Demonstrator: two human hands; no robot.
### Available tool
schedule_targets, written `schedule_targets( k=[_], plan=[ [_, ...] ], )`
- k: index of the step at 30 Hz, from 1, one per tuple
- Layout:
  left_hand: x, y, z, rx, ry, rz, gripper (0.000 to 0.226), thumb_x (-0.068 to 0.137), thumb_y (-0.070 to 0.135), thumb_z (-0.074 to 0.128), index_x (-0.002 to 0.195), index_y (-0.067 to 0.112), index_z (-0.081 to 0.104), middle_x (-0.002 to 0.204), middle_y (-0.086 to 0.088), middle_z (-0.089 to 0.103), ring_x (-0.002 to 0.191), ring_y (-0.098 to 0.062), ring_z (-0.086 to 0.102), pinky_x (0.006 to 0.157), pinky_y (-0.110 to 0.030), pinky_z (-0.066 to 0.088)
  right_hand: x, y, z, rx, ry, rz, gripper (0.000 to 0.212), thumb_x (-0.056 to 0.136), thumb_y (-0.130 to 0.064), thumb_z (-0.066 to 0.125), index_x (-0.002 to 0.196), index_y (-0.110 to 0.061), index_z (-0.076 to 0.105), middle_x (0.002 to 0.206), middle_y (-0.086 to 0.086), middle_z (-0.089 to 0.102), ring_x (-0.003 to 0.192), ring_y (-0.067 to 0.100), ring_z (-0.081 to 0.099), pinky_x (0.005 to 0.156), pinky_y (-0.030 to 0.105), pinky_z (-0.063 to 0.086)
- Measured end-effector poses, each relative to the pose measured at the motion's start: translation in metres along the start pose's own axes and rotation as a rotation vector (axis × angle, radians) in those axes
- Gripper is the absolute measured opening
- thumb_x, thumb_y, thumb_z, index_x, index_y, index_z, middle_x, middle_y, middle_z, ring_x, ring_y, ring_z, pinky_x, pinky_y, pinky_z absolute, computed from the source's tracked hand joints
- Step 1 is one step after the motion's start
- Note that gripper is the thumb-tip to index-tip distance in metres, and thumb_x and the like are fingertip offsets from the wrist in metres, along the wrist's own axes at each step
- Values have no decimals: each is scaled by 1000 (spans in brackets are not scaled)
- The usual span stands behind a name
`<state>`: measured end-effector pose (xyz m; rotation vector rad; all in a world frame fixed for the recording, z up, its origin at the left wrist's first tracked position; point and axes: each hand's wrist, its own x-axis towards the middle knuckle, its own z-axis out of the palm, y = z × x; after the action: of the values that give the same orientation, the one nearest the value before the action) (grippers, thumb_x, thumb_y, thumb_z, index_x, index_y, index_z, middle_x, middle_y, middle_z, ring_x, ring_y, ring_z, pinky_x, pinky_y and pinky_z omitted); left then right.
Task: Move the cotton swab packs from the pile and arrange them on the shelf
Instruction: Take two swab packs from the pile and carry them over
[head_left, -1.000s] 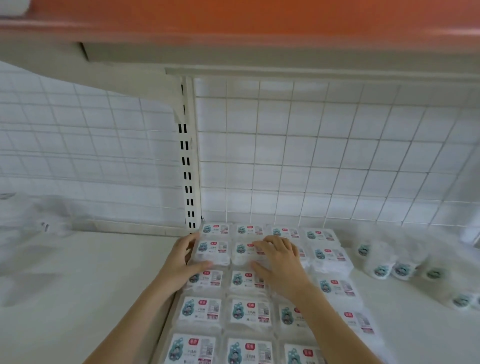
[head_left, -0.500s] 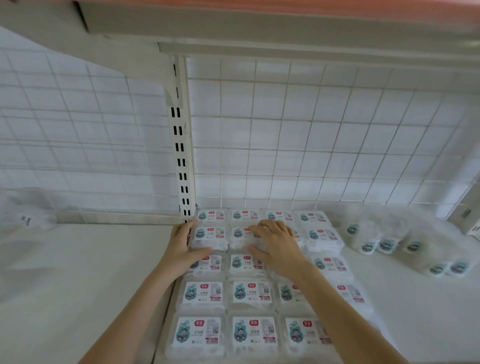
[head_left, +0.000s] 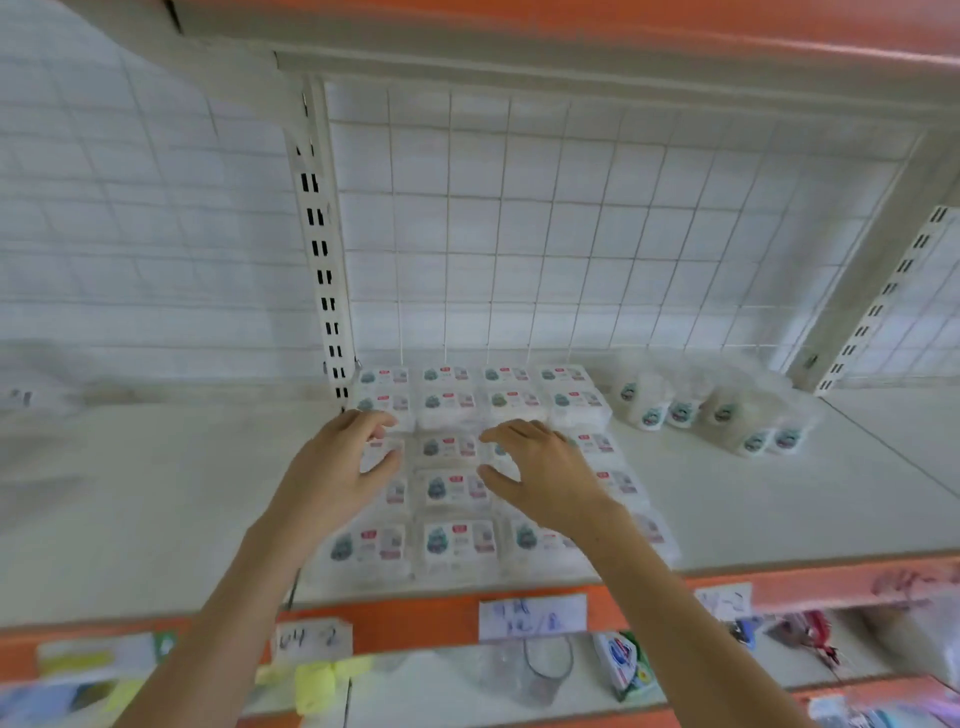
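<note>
Several flat white cotton swab packs (head_left: 457, 540) lie in neat rows and columns on the white shelf (head_left: 156, 509), from the back grid to the front edge. My left hand (head_left: 337, 473) hovers over the left column, fingers spread and curled, holding nothing. Over the right-middle packs my right hand (head_left: 545, 478) does the same, empty. Both hands hide parts of the middle rows. A loose pile of round cotton swab packs (head_left: 717, 415) sits at the back right.
A white wire grid (head_left: 571, 234) backs the shelf, with a slotted upright (head_left: 322, 260) at its left. The shelf's orange front edge (head_left: 415, 618) carries paper price tags. A lower shelf holds mixed goods (head_left: 623, 665). A crumpled clear bag (head_left: 31, 384) lies far left.
Both hands have lifted off the packs and drawn back toward me, fingers opening. The camera has pulled back, so the shelf's front edge and the lower shelf now show.
</note>
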<state>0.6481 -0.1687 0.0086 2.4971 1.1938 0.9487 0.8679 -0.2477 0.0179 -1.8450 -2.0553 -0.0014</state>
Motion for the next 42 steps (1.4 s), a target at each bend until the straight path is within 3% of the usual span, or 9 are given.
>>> schedule_targets(
  k=[4,9,13,16,19,23,25,32,42],
  plan=[
    [-50,40,-1,72,-17,25,29,85,25,61,112,14,59,103,2,61,94,-12,57,73,-25,42,-54,-14,-4,26,36,-52,41,88,-39,53,121,-16,58,118,2,62,109,22,55,90,37,45],
    [-136,81,-6,248,43,-6,35,78,34,42,94,12,63,83,-3,64,73,-24,63,64,-33,52,-131,-27,-3,60,24,-178,38,80,-40,44,100,-18,66,91,-1,68,82,22,64,68,32,52],
    [-213,97,-4,408,-61,-122,33,78,35,43,93,16,64,83,1,64,70,-22,63,59,-30,50,-180,-46,14,80,-55,-263,36,78,-42,45,96,-21,67,90,-5,68,81,19,66,65,30,53],
    [-269,99,-17,407,-139,-278,37,77,40,42,99,18,63,88,3,64,74,-19,64,59,-28,51,-200,-72,32,129,-143,-347,35,79,-43,43,97,-24,66,92,-7,68,81,18,66,66,30,52],
    [-323,94,-43,426,-98,-467,42,77,42,42,103,17,64,92,0,67,79,-21,66,61,-30,52,-208,-110,47,176,-209,-437,33,79,-41,44,95,-23,67,89,-6,67,77,18,65,62,30,52],
    [-394,92,-86,471,4,-704,40,72,34,54,104,14,67,96,-3,67,82,-23,66,62,-31,52,-208,-178,70,248,-321,-588,38,84,-41,46,114,-24,60,112,-7,60,102,16,55,85,29,42],
    [-426,90,-107,461,71,-851,45,73,35,49,110,16,64,104,-4,65,90,-26,64,70,-34,50,-208,-217,84,320,-376,-659,46,83,-47,40,117,-24,58,114,-7,59,105,15,53,88,27,39],
    [-523,40,-171,410,272,-1064,30,84,27,60,114,22,60,109,6,60,92,-14,61,68,-24,43,-197,-361,132,440,-452,-829,31,88,-33,56,118,-23,59,113,-5,61,99,11,55,82,21,39],
    [-545,-95,-277,416,242,-939,25,83,26,60,107,20,61,97,7,60,90,-10,59,71,-23,46,-133,-508,169,480,-396,-778,29,88,-33,57,116,-24,59,111,-10,60,99,7,55,80,15,39]
  ],
)
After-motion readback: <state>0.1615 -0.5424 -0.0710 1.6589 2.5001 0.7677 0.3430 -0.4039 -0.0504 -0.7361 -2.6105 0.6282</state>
